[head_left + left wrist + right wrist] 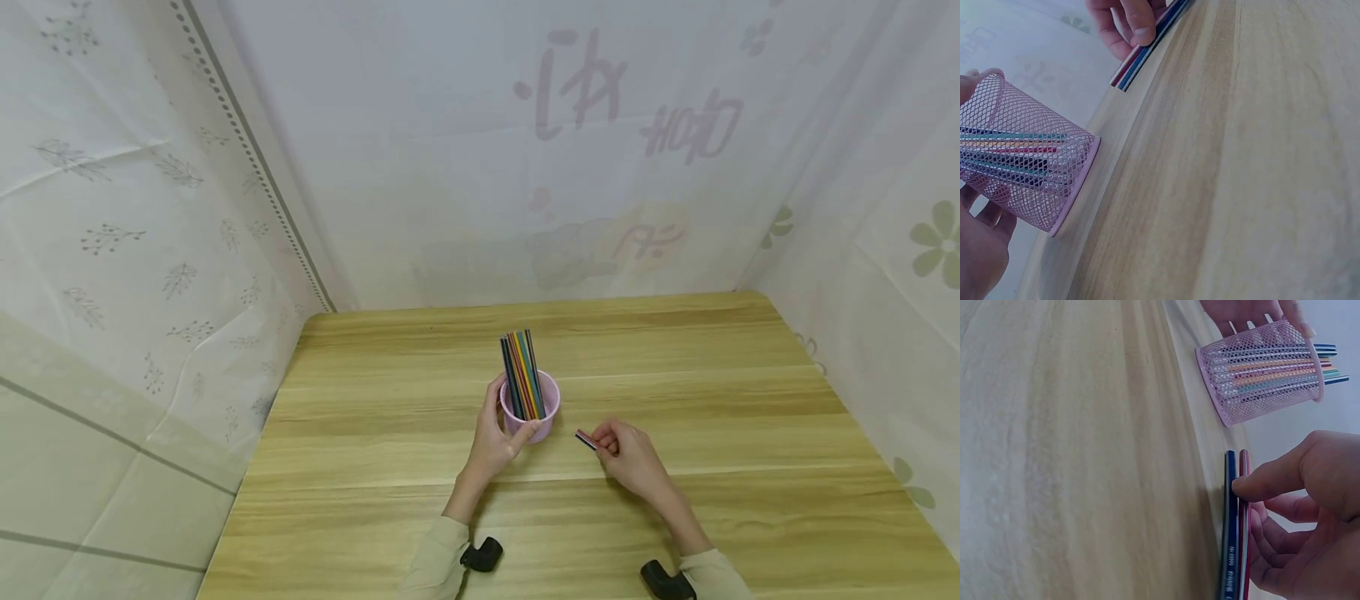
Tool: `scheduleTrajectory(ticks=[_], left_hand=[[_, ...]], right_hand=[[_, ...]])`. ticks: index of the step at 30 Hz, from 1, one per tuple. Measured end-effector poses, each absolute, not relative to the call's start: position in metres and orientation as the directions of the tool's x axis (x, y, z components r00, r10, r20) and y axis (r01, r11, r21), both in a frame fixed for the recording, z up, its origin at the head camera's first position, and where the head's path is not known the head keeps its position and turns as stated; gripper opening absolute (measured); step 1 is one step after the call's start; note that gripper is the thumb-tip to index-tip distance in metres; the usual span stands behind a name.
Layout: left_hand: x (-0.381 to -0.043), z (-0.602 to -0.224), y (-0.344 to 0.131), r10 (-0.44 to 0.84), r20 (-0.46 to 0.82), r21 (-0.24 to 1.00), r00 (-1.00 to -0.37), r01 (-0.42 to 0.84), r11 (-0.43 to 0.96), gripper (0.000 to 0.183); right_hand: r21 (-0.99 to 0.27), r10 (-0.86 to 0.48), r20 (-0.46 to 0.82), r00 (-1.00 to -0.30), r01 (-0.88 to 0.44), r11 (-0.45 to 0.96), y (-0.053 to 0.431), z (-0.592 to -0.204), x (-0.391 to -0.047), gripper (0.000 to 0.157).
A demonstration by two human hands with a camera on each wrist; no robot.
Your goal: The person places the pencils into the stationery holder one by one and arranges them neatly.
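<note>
A pink mesh pencil cup (552,400) stands upright near the middle of the table. My left hand (493,443) grips it from the left, thumb at the near side. Several coloured pencils (522,375) lean together inside and stick up above the rim; their lower ends show through the mesh. To the right of the cup, my right hand (633,460) pinches a few pencils between thumb and fingers. Among these, a dark blue pencil (1230,515) and a red pencil (1245,550) lie side by side, close over the tabletop and apart from the cup.
The wood-grain table (360,450) has a back edge along a pale printed curtain (465,167). More patterned curtain (112,250) hangs at the left, and another flowered one at the right. Black devices (482,555) sit at both wrists, beside the light sleeves.
</note>
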State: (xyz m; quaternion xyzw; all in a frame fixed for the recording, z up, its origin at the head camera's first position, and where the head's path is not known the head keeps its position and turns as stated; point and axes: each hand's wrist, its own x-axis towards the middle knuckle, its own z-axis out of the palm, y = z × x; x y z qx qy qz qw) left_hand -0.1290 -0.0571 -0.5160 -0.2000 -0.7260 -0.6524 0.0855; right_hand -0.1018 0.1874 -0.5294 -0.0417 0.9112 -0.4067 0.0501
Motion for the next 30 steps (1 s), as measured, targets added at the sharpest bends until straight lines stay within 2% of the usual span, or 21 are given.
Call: scheduleTrajectory(ticks=[6, 13, 19, 30], left_hand=[[-0.129, -0.518, -0.057, 0.173, 0.383, 0.915, -0.907, 0.399, 0.066, 0.082], [-0.130, -0.520, -0.058, 0.177, 0.368, 0.923, -0.913, 0.382, 0.054, 0.082], [-0.130, -0.520, -0.058, 0.173, 0.366, 0.924, -0.914, 0.380, 0.052, 0.082], [-0.130, -0.519, -0.058, 0.175, 0.361, 0.925, -0.916, 0.375, 0.053, 0.083]], right_hand=[[-0.754, -0.111, -0.011, -0.994, -0.064, 0.653, 0.188, -0.519, -0.102, 0.014], [-0.751, -0.111, 0.096, -0.989, -0.145, 0.645, 0.187, -0.504, -0.107, 0.019], [-0.786, -0.100, 0.128, -0.987, -0.163, 0.596, 0.183, -0.485, -0.114, 0.016], [-0.770, -0.089, 0.312, -0.946, -0.307, 0.560, 0.170, -0.453, -0.131, 0.019]])
